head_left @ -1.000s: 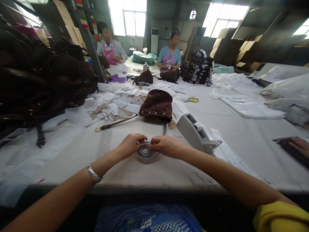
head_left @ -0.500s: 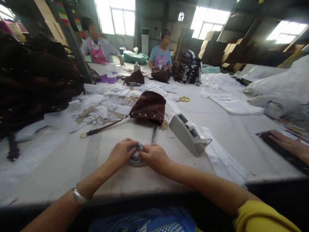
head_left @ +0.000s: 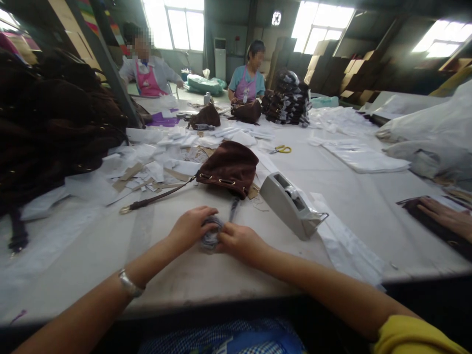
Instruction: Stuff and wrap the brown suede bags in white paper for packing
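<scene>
A coiled strap [head_left: 211, 239] in clear, greyish wrapping sits low over the table between my hands. My left hand [head_left: 193, 226] has its fingers closed around the coil's left and upper side. Against its right side, the fingers of my right hand [head_left: 236, 241] pinch the coil. From there a short wrapped length of strap runs up to a dark brown drawstring bag [head_left: 230, 167] with gold eyelets. The bag's other, bare strap [head_left: 158, 193] stretches left and ends in a gold clasp. Exactly where my fingertips press is partly hidden.
A grey tape dispenser [head_left: 293, 206] stands right of the bag, with yellow-handled scissors [head_left: 282, 149] beyond. Paper scraps [head_left: 151, 172] lie at left before a heap of brown bags [head_left: 66, 123]. Two people work across the table; another person's hand [head_left: 446, 214] rests on a dark item at right.
The coil looks tighter and is turned a little between my hands. My left hand's fingers have shifted over its top. The far-left person's arm has drawn back.
</scene>
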### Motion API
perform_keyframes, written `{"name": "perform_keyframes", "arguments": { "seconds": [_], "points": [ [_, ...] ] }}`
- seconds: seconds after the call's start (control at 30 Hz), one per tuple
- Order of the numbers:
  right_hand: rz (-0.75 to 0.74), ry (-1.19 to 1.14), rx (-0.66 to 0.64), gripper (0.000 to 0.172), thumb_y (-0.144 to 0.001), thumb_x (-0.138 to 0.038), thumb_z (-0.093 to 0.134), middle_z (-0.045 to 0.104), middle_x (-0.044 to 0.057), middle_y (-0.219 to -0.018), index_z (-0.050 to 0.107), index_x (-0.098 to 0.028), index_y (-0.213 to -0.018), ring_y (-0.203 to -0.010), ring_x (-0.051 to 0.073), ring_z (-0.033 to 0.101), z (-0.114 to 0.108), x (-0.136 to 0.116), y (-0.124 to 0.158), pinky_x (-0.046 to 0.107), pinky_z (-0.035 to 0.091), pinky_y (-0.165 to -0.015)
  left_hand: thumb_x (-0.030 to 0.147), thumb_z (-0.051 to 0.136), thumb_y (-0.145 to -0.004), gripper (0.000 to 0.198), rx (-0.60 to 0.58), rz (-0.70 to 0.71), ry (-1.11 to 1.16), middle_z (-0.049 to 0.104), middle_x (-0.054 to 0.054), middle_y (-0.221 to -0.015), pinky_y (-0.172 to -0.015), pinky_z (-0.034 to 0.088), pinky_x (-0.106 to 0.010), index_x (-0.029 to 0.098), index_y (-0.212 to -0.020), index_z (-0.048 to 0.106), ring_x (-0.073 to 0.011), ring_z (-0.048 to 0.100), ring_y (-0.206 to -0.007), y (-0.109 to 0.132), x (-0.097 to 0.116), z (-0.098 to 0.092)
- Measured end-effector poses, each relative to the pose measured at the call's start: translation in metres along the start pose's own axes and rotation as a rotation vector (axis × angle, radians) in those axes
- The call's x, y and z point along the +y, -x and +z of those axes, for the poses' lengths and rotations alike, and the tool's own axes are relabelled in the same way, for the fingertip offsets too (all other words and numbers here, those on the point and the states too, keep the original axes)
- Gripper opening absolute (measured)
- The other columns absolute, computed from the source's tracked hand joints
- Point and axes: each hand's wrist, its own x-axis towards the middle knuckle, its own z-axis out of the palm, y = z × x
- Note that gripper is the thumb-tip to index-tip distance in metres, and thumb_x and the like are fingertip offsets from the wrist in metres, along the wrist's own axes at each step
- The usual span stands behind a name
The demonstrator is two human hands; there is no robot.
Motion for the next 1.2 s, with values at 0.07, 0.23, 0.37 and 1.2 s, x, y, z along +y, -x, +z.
{"name": "perform_keyframes", "arguments": {
  "seconds": [0.07, 0.23, 0.37, 1.2],
  "points": [
    [0.026, 0.011, 0.053, 0.03, -0.098, -0.04, 0.05, 0.064, 0.008, -0.091, 0.067, -0.015, -0.095, -0.076, 0.017, 0.058, 0.006, -0.005, -0.001, 0.026, 0.045, -0.066, 0.038, 0.061, -0.085, 0.034, 0.086, -0.181, -0.009, 0.067, -0.006, -0.109, -0.083, 0.05, -0.032, 0.022, -0.115, 0.065, -0.0229, 0.065, -0.093, 0.011, 0.002, 0.0],
    [0.031, -0.006, -0.005, 0.026, -0.093, -0.039, 0.059, 0.064, 0.007, -0.09, 0.067, -0.015, -0.098, -0.075, 0.016, 0.059, -0.006, -0.006, -0.003, 0.025, 0.045, -0.063, 0.024, 0.06, -0.082, 0.032, 0.047, -0.168, 0.078, 0.067, -0.005, -0.108, -0.08, 0.051, -0.029, 0.022, -0.113, 0.066, -0.0198, 0.065, -0.089, 0.013, 0.005, -0.001],
    [-0.021, -0.005, -0.05, 0.043, -0.086, -0.037, 0.07, 0.064, 0.007, -0.1, 0.06, -0.015, -0.122, -0.087, 0.02, 0.059, -0.024, 0.003, 0.001, 0.026, 0.045, -0.071, 0.016, 0.059, -0.081, 0.039, -0.052, 0.005, 0.119, 0.07, -0.002, -0.109, -0.082, 0.049, -0.026, 0.024, -0.119, 0.064, -0.0172, 0.066, -0.089, -0.004, 0.001, -0.007],
    [0.252, -0.762, 0.522, 0.008, -0.081, -0.021, 0.074, 0.055, 0.0, -0.078, 0.073, -0.019, -0.089, -0.074, 0.012, 0.053, -0.019, -0.014, -0.024, 0.023, 0.043, -0.069, 0.045, 0.068, -0.083, 0.046, 0.467, -0.407, 0.946, 0.068, -0.006, -0.114, -0.073, 0.05, -0.024, 0.022, -0.122, 0.064, -0.0179, 0.063, -0.091, 0.061, 0.053, 0.013]
  ]
}}
